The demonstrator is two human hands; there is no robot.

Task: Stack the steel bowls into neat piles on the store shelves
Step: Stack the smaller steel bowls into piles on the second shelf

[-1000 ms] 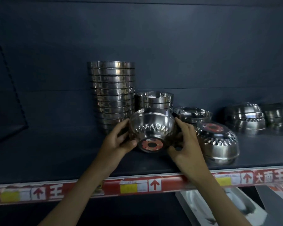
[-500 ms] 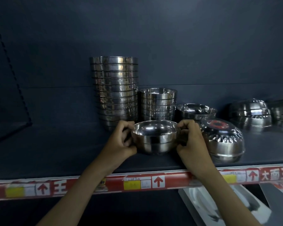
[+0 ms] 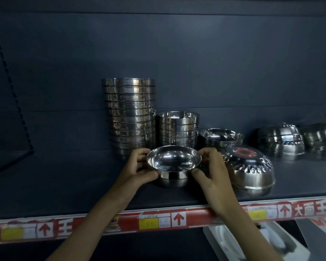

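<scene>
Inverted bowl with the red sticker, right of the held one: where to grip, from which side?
Grip the inverted bowl by its wide lower band, fingers on opposite sides, coming from front and above. It sits mouth down, sticker base up, so the rim offers no pinch and the dome narrows upward, likely slippery. The right hand, on the held bowl, crowds its left flank.

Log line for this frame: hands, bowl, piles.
left hand grips bowl | right hand grips same bowl | bowl upright, before short pile | tall pile left of it
</scene>
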